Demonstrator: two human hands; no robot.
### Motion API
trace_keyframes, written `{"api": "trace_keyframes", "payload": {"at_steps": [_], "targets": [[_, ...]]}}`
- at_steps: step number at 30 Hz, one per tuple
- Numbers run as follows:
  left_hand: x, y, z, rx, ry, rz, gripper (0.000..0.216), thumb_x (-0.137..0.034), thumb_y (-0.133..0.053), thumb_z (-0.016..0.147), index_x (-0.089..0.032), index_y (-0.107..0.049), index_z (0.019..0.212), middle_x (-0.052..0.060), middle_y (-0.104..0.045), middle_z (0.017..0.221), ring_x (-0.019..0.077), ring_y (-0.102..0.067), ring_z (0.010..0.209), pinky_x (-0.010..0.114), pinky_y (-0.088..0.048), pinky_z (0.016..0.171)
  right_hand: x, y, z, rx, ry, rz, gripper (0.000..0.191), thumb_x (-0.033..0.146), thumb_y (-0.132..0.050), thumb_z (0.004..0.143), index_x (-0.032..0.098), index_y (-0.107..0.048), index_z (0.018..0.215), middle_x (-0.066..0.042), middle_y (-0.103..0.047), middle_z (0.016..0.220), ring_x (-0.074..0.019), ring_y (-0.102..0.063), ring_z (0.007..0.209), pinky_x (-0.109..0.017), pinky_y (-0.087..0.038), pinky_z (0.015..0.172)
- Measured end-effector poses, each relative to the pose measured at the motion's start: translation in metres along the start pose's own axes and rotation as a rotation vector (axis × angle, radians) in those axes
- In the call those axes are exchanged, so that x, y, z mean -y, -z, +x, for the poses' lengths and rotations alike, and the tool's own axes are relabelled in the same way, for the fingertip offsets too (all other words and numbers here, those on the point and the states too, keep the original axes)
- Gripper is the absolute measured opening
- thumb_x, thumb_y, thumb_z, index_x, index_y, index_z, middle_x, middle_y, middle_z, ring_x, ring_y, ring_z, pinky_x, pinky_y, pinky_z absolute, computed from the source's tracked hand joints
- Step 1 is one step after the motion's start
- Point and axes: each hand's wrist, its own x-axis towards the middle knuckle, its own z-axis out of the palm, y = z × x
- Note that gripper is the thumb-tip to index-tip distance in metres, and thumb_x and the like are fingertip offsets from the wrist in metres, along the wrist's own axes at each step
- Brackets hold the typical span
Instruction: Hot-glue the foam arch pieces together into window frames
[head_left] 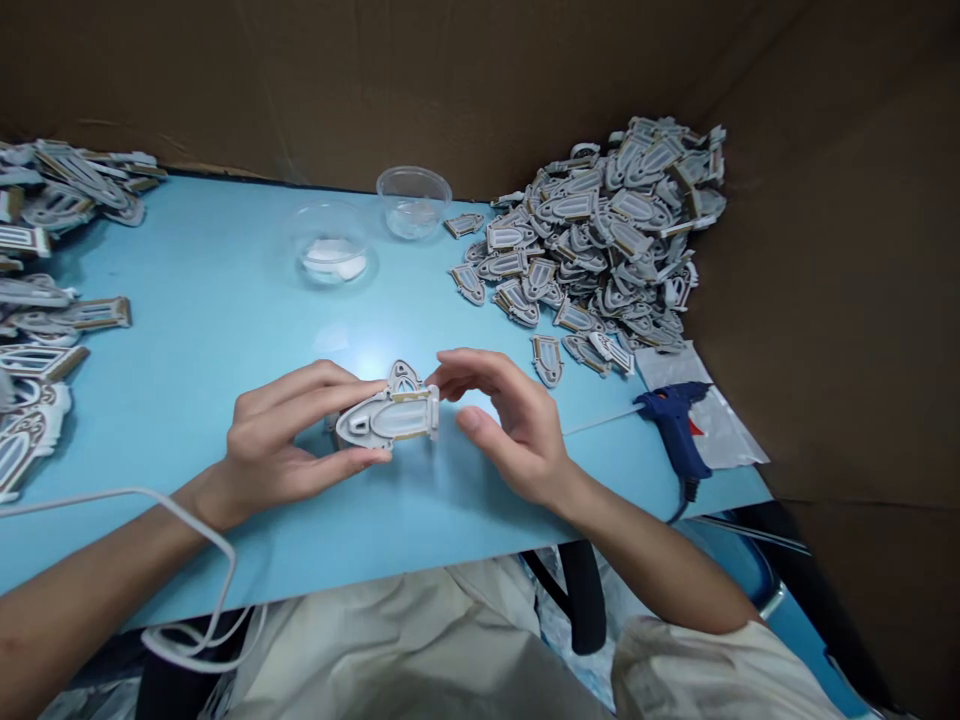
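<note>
My left hand grips a small grey-and-white arched window-shaped piece between thumb and fingers, just above the blue table. A second arched piece stands behind it, touching it. My right hand is at the right end of the piece, fingertips touching its edge, thumb apart and fingers loosely curved. A blue glue gun lies on the table to the right of my right hand.
A big heap of the same arched pieces fills the back right. More pieces lie along the left edge. Two clear plastic cups stand at the back. Cardboard walls surround the table. A white cord crosses my left arm.
</note>
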Motion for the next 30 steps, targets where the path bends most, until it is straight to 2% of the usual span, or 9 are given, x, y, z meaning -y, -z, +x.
{"api": "trace_keyframes", "payload": {"at_steps": [2, 5, 13, 15, 18, 20, 24, 27, 30], "targets": [[0.001, 0.001, 0.001, 0.021, -0.100, 0.095, 0.053, -0.026, -0.088, 0.096, -0.019, -0.070, 0.145, 0.006, -0.077, 0.095, 0.0172, -0.070, 0.076, 0.030, -0.058, 0.068, 0.000, -0.001, 0.000, 0.070, -0.127, 0.068, 0.025, 0.026, -0.066, 0.109, 0.019, -0.071, 0.133, -0.008, -0.080, 0.115, -0.0151, -0.077, 0.094, -0.028, -0.064, 0.085], [0.001, 0.002, 0.004, 0.071, -0.183, 0.192, 0.054, -0.011, -0.079, 0.099, -0.021, -0.066, 0.151, 0.006, -0.078, 0.096, 0.0176, -0.070, 0.076, 0.031, -0.057, 0.068, -0.001, -0.002, 0.001, 0.029, -0.062, 0.001, 0.013, 0.022, -0.069, 0.107, 0.017, -0.078, 0.116, -0.008, -0.081, 0.109, -0.0161, -0.077, 0.094, -0.030, -0.064, 0.086], [0.014, -0.003, 0.000, 0.019, 0.166, 0.194, 0.055, -0.019, -0.075, 0.104, -0.026, -0.060, 0.156, 0.006, -0.074, 0.117, 0.0148, -0.071, 0.083, 0.031, -0.060, 0.077, -0.047, 0.032, 0.035, -0.221, -0.474, 0.227, 0.040, 0.052, -0.086, 0.091, 0.016, -0.076, 0.105, -0.004, -0.075, 0.082, -0.0161, -0.073, 0.070, -0.029, -0.063, 0.067], [0.022, -0.002, -0.002, -0.006, 0.227, 0.177, 0.047, -0.018, -0.072, 0.104, -0.025, -0.064, 0.150, 0.005, -0.074, 0.115, 0.0135, -0.069, 0.080, 0.029, -0.057, 0.072, -0.058, 0.043, 0.039, -0.265, -0.266, -0.030, 0.029, 0.045, -0.078, 0.099, 0.017, -0.076, 0.105, -0.007, -0.078, 0.090, -0.0177, -0.075, 0.078, -0.032, -0.064, 0.073], [0.029, 0.001, -0.003, -0.046, 0.287, 0.172, 0.033, -0.019, -0.069, 0.104, -0.023, -0.072, 0.137, 0.004, -0.075, 0.110, 0.0138, -0.069, 0.080, 0.030, -0.055, 0.071, -0.061, 0.055, 0.035, -0.086, 0.189, -0.533, 0.013, 0.026, -0.068, 0.104, 0.020, -0.079, 0.106, -0.011, -0.082, 0.104, -0.0198, -0.077, 0.089, -0.036, -0.063, 0.082], [0.031, 0.002, -0.003, -0.052, 0.300, 0.172, 0.025, -0.020, -0.069, 0.105, -0.023, -0.075, 0.129, 0.004, -0.076, 0.108, 0.0144, -0.070, 0.081, 0.029, -0.054, 0.070, -0.057, 0.059, 0.031, -0.017, 0.282, -0.642, 0.013, 0.022, -0.068, 0.103, 0.021, -0.080, 0.104, -0.012, -0.083, 0.107, -0.0211, -0.078, 0.093, -0.038, -0.063, 0.084], [0.028, 0.000, -0.004, -0.035, 0.314, 0.133, 0.022, -0.022, -0.067, 0.106, -0.022, -0.077, 0.126, 0.004, -0.078, 0.105, 0.0148, -0.070, 0.083, 0.028, -0.054, 0.069, -0.046, 0.046, 0.030, -0.259, -0.201, -0.137, 0.024, 0.043, -0.084, 0.094, 0.019, -0.079, 0.100, -0.008, -0.081, 0.089, -0.0189, -0.076, 0.078, -0.035, -0.065, 0.076], [0.025, -0.005, -0.007, -0.025, 0.332, -0.003, 0.043, -0.025, -0.074, 0.104, -0.026, -0.069, 0.146, 0.004, -0.080, 0.110, 0.0130, -0.069, 0.079, 0.028, -0.057, 0.073, -0.036, 0.025, 0.029, -0.158, -0.605, 0.371, 0.046, 0.052, -0.100, 0.071, 0.017, -0.079, 0.092, -0.003, -0.075, 0.073, -0.0154, -0.071, 0.061, -0.029, -0.062, 0.062], [0.021, -0.010, -0.010, 0.015, 0.330, -0.212, 0.073, -0.032, -0.085, 0.097, -0.032, -0.056, 0.164, 0.004, -0.080, 0.114, 0.0128, -0.070, 0.078, 0.028, -0.061, 0.075, -0.024, 0.006, 0.023, -0.021, -0.715, 0.562, 0.050, 0.051, -0.103, 0.067, 0.015, -0.080, 0.092, -0.003, -0.075, 0.071, -0.0140, -0.071, 0.060, -0.026, -0.062, 0.062]]}}
